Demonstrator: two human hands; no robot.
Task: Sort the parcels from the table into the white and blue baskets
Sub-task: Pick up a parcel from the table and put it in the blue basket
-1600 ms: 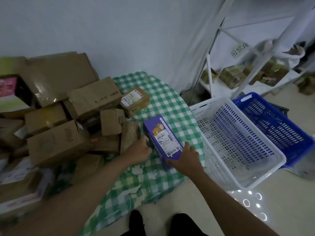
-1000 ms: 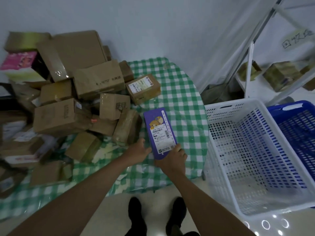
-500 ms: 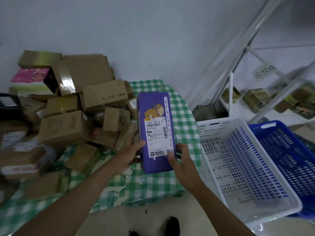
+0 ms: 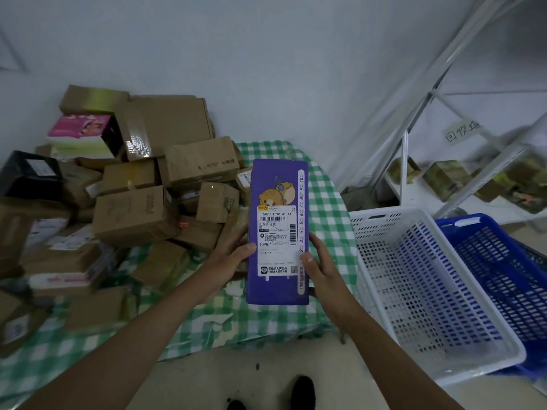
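A purple box (image 4: pixel 278 187) with a bear picture and a white shipping label is held upright above the table, label facing me. My left hand (image 4: pixel 233 255) grips its left edge and my right hand (image 4: pixel 321 266) grips its right edge, thumbs on the front. The white basket (image 4: pixel 384 226) stands on the floor just right of the table, with the blue basket (image 4: pixel 485 229) beyond it. Both look empty. A heap of brown cardboard parcels (image 4: pixel 133 214) covers the left of the green checked table (image 4: pixel 328 208).
A pink and white box (image 4: pixel 85 134) and a black parcel (image 4: pixel 26 176) sit in the heap at the left. A white metal shelf (image 4: pixel 420 187) with small boxes stands at the back right. My shoes (image 4: pixel 302 389) show on the floor below the table edge.
The purple box has been lifted off the table and raised upright in both hands, its label turned toward me. The view has tilted up slightly.
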